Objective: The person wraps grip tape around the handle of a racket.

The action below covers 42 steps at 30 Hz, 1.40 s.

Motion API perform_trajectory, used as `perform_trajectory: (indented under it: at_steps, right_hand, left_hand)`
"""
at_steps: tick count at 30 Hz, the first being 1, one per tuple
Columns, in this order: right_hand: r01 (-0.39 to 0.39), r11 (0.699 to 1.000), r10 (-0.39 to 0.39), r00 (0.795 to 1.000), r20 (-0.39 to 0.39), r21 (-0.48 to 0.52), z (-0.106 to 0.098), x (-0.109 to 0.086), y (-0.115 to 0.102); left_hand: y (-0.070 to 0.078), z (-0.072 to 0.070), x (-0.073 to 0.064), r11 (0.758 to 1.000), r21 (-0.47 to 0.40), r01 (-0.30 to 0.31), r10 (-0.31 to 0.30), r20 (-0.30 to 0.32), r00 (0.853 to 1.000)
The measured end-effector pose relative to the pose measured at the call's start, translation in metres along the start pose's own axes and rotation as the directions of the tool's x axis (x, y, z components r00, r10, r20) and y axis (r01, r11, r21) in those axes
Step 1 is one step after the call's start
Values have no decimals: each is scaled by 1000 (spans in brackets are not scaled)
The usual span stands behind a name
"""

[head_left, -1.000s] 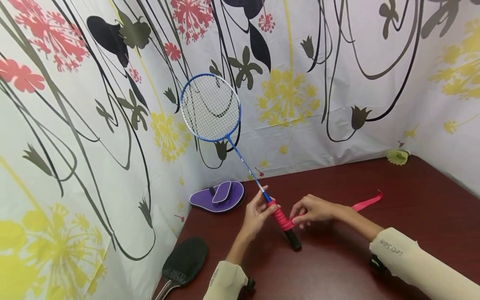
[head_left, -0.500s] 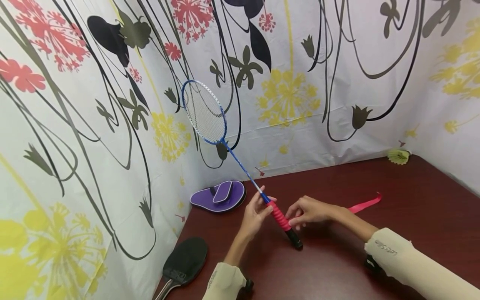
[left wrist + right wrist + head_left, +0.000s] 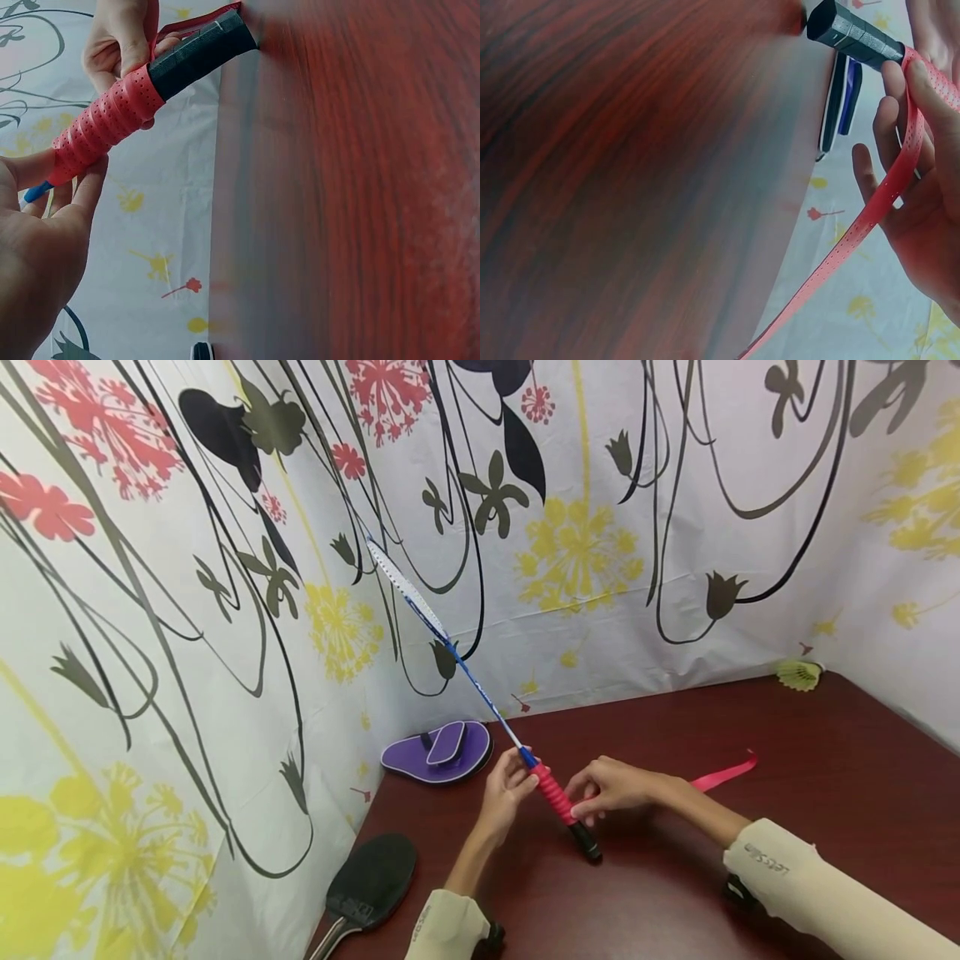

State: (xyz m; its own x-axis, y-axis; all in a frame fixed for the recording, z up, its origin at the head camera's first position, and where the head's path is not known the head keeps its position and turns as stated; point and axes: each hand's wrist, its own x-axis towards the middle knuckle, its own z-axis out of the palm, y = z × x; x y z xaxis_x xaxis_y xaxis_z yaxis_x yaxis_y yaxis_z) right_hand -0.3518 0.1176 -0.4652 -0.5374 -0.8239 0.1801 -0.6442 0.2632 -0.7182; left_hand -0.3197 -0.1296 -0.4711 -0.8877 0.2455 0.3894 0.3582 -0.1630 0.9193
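A blue and white badminton racket point(image 3: 480, 693) slants up to the left, its head seen almost edge-on. My left hand point(image 3: 504, 793) holds it at the top of the handle, thumb and fingers around the wrapped part. Pink-red perforated grip tape point(image 3: 105, 127) winds in overlapping turns over most of the handle, while the butt end point(image 3: 202, 56) shows bare black. Lower on the handle, my right hand point(image 3: 611, 789) pinches the tape between thumb and fingers right at the last turn. From there the loose tape tail point(image 3: 855, 229) trails past the right hand and forearm.
On the dark red wooden table point(image 3: 675, 893) lie a purple paddle case point(image 3: 408, 758) at the back left and a black table tennis bat point(image 3: 372, 878) at the front left. A yellow-green shuttlecock point(image 3: 798, 675) sits at the back right. Flower-patterned sheeting point(image 3: 585, 643) hangs behind.
The racket has turned about its long axis, its head going from nearly face-on to edge-on. My right hand has shifted slightly left, close against the handle, and the tape tail has drawn along with it.
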Motion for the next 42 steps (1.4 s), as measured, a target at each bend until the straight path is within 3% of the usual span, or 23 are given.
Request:
perform_trajectory:
  at_steps: [8, 20, 28, 33, 37, 42]
  right_hand:
    - [0, 1000, 0, 1000, -17, -5, 5, 1, -5]
    - [-37, 999, 36, 997, -68, -13, 15, 6, -10]
    - [-30, 997, 22, 993, -115, -65, 21, 9, -17]
    - [-16, 999, 14, 997, -70, -40, 14, 2, -20]
    - [-29, 999, 28, 999, -22, -19, 2, -10, -21]
    - [-44, 999, 44, 999, -25, -14, -5, -22, -19]
  left_hand:
    - [2, 0, -2, 994, 104, -31, 34, -22, 999]
    - [1, 3, -4, 997, 62, -51, 52, -10, 999]
    - [0, 11, -3, 980, 186, -68, 82, -69, 994]
    - [-2, 13, 0, 964, 236, -124, 145, -72, 987]
    - [-1, 13, 1, 955, 273, -118, 142, -70, 987]
    - [1, 14, 1, 955, 269, -124, 146, -65, 987]
